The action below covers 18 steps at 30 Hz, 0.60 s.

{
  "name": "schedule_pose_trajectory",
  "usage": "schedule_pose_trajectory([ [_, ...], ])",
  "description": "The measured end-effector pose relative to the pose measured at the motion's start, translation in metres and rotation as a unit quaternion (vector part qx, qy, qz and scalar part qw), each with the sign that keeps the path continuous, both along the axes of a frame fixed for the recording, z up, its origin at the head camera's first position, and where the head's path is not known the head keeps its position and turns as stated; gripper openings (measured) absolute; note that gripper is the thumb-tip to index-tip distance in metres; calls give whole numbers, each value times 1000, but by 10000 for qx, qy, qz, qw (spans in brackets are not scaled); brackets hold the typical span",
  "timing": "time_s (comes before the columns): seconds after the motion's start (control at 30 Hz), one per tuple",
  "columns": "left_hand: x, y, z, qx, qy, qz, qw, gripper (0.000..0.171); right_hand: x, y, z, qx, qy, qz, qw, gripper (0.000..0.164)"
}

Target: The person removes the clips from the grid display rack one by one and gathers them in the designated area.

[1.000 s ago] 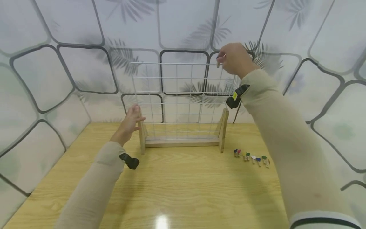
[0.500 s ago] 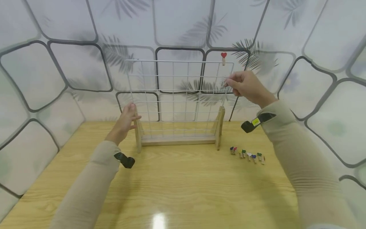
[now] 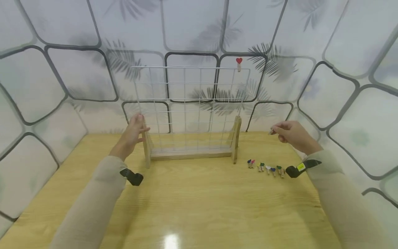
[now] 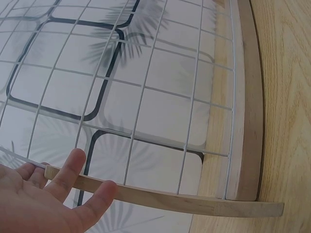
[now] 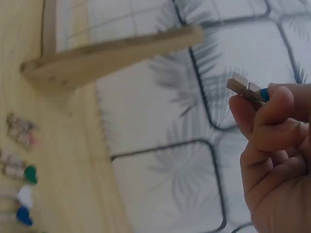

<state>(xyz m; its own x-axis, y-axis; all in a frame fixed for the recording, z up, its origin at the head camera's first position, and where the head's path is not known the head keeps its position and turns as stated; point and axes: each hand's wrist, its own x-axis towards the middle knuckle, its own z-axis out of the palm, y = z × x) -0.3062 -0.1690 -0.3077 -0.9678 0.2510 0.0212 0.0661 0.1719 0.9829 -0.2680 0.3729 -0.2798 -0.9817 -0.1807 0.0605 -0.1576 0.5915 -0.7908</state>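
My right hand [image 3: 292, 135] is raised off the table, to the right of the white wire grid rack [image 3: 192, 100]. Between thumb and fingers it pinches a small wooden clothespin [image 5: 245, 90]; a bit of blue shows on it in the right wrist view. On the left, my left hand [image 3: 130, 133] holds the upper end of the rack's wooden side post [image 4: 160, 198]. Two fingers cross the post's near side, while others are partly hidden behind it. A clothespin with a red heart [image 3: 239, 64] is clipped at the grid's top wire, near the right corner.
Several heart clothespins, among them a green one [image 5: 30, 174] and a white one [image 3: 268, 169], lie in a loose row on the wooden table [image 3: 186, 200], right of the rack. A patterned wall covering [image 3: 192, 27] stands close behind the rack.
My right hand has left the red-heart clothespin on the top wire and moved down and right, another clothespin still in its fingers. The left hand keeps its place on the post.
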Motion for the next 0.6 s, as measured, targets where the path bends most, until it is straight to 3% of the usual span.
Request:
schedule_pose_trajectory([
  [0.1,0,0,1,-62,-11,-29,10000,73,6,21,-16,442,-58,-9,9990,42],
  [0.3,2,-2,1,-18,100,15,9999,75,13,51,-53,569,-522,-110,9970,35],
  [0.43,2,-2,1,-6,99,23,9999,74,19,65,-79,890,-954,-279,9911,33],
  [0.6,2,-1,-1,38,120,13,9999,70,27,79,-102,1513,-1042,-438,9820,36],
])
